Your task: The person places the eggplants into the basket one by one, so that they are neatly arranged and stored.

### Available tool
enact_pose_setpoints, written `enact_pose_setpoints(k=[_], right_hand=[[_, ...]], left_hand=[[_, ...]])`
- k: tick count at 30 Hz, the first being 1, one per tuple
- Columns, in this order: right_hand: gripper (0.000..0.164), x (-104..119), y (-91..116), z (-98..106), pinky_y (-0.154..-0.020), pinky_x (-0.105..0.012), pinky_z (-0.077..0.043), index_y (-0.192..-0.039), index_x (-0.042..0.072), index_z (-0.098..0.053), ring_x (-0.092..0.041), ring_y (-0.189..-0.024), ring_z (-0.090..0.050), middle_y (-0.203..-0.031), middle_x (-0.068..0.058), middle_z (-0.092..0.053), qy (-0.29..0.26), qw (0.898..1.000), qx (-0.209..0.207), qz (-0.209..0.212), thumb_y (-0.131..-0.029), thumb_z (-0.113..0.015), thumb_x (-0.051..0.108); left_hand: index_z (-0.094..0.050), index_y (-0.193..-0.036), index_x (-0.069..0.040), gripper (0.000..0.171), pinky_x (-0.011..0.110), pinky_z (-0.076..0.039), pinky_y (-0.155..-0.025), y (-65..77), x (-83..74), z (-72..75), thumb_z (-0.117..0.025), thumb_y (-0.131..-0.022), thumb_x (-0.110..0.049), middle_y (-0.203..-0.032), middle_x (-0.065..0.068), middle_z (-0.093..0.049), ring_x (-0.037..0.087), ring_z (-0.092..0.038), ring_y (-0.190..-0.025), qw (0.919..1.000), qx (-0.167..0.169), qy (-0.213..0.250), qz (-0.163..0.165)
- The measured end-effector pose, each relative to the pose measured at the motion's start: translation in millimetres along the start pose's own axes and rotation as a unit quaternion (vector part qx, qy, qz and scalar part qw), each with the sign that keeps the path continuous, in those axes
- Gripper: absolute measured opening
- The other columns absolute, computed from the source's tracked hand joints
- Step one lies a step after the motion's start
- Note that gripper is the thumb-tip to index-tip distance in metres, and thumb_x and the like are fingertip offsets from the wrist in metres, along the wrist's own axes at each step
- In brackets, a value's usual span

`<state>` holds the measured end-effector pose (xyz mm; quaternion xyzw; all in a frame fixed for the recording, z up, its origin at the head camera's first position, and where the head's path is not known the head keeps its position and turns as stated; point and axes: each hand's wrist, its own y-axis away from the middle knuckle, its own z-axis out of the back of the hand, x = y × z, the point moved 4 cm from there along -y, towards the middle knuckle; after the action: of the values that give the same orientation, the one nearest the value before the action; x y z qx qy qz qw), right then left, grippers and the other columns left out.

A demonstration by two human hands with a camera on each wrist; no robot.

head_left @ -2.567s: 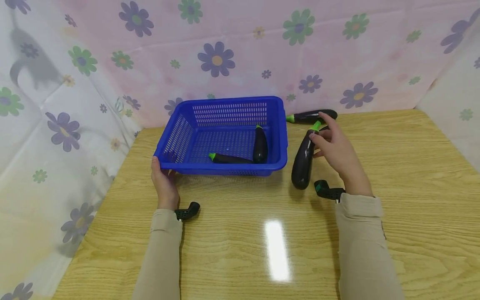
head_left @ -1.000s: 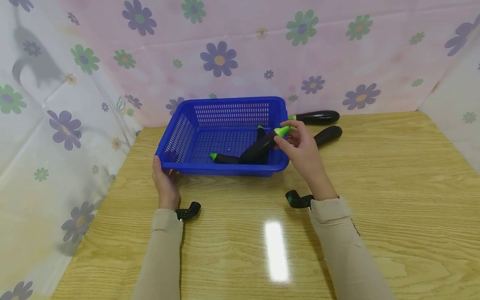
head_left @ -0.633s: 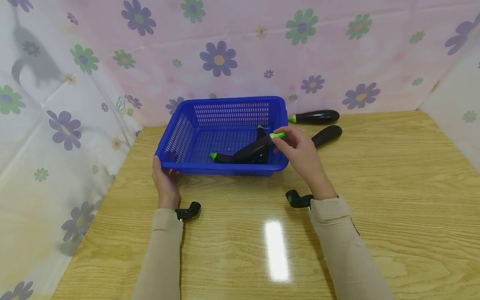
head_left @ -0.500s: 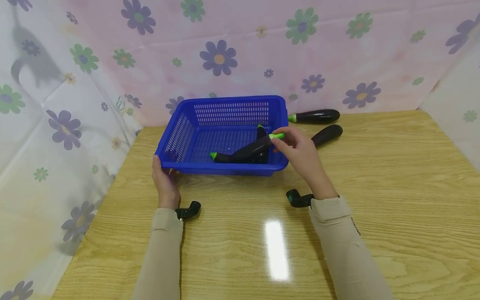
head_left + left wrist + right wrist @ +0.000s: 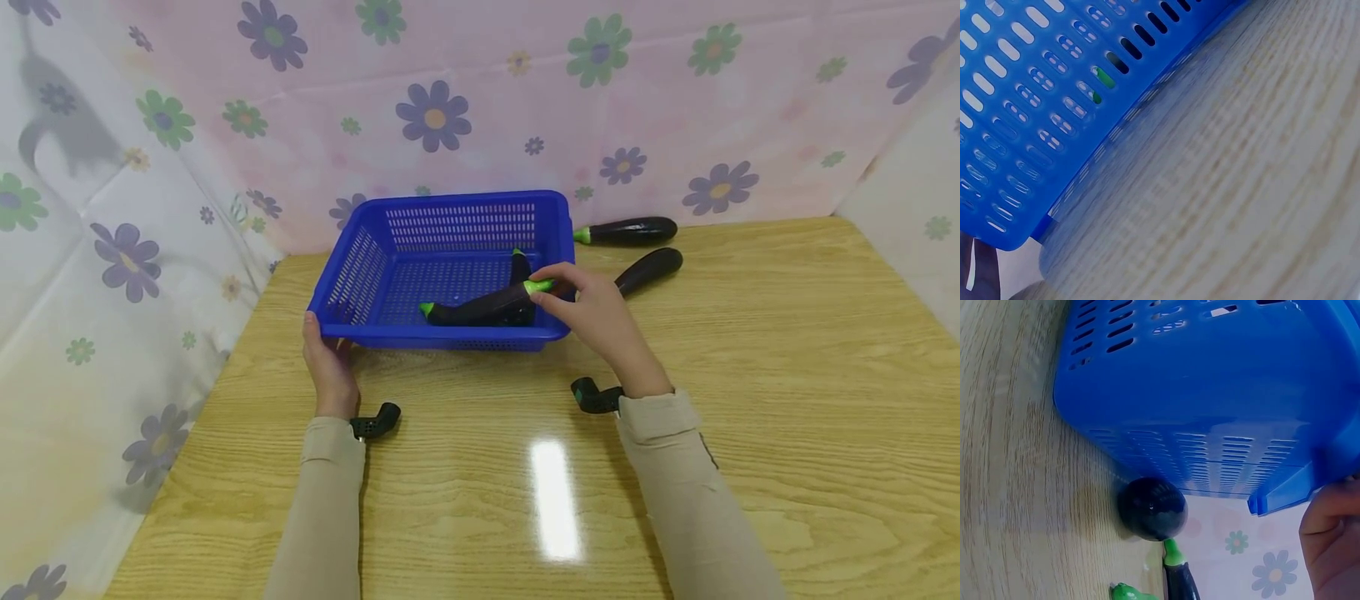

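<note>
My right hand [image 5: 600,312] pinches the green stem end of a dark purple eggplant [image 5: 487,306], just inside the right end of the blue plastic basket [image 5: 450,332]. That eggplant's body slants down to the left over two others in the basket. One of those shows its green tip [image 5: 426,309] at the left; the other eggplant [image 5: 520,267] points toward the back wall and is partly covered. With my left hand [image 5: 330,371] I grip the basket's front left corner, thumb on the rim and fingers underneath. In the right wrist view, only part of the right hand [image 5: 1335,537] shows.
Right of the basket lie an eggplant [image 5: 633,232] by the flowered backdrop [image 5: 487,125] and another eggplant [image 5: 652,268] nearer me. A rounded eggplant end [image 5: 1152,509] stands close to the basket's side in the right wrist view. Wood-grain table [image 5: 450,483] lies in front.
My right hand has carried the eggplant from the table right of the basket into it, then lowered it leftward until it lies flatter. The left hand stays on the corner.
</note>
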<state>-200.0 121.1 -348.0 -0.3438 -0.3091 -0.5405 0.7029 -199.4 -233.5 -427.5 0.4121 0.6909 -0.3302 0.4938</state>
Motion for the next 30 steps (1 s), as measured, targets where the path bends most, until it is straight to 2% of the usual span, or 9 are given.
enact_pose_setpoints(k=[5,11,23,30], right_hand=[[0.026,0.9,-1.3,-1.3,-0.069,-0.033,-0.044,-0.111,0.023,-0.062,-0.015,-0.085,-0.056,-0.098,0.002,-0.063,0.004,1.000,0.004,0.007,-0.088,-0.061,0.034],[0.027,0.0,-1.1,-2.9,-0.065,-0.033,-0.043,-0.112,0.021,-0.061,-0.018,-0.082,-0.054,-0.093,-0.001,-0.062,0.005,1.000,0.004,0.005,-0.088,-0.060,0.032],[0.026,-1.1,-1.4,-4.2,-0.067,-0.033,-0.044,-0.114,0.020,-0.061,-0.019,-0.087,-0.056,-0.099,-0.002,-0.063,0.008,1.000,-0.003,0.009,-0.089,-0.060,0.028],[0.025,-1.6,-0.7,-2.5,-0.076,-0.035,-0.045,-0.111,0.019,-0.061,-0.017,-0.093,-0.055,-0.105,-0.001,-0.063,0.000,1.000,-0.010,0.012,-0.090,-0.057,0.031]], left_hand=[[-0.051,-0.129,-0.026,0.049,0.040,-0.031,-0.105,0.0,0.0,0.3,-0.038,-0.092,-0.055,-0.131,0.003,-0.052,0.017,-0.046,-0.122,1.0000,-0.001,0.005,-0.002],[-0.051,-0.129,-0.025,0.049,0.041,-0.032,-0.104,1.1,0.0,1.0,-0.038,-0.091,-0.055,-0.131,0.003,-0.053,0.017,-0.047,-0.121,1.0000,-0.001,0.001,-0.007],[-0.051,-0.129,-0.025,0.049,0.041,-0.032,-0.104,2.2,-0.7,0.5,-0.038,-0.092,-0.055,-0.131,0.002,-0.052,0.016,-0.046,-0.122,0.9999,-0.008,-0.003,-0.009],[-0.052,-0.128,-0.024,0.050,0.041,-0.032,-0.102,1.3,-1.0,-0.7,-0.039,-0.091,-0.055,-0.130,0.003,-0.053,0.017,-0.047,-0.121,0.9999,-0.006,0.005,-0.012]])
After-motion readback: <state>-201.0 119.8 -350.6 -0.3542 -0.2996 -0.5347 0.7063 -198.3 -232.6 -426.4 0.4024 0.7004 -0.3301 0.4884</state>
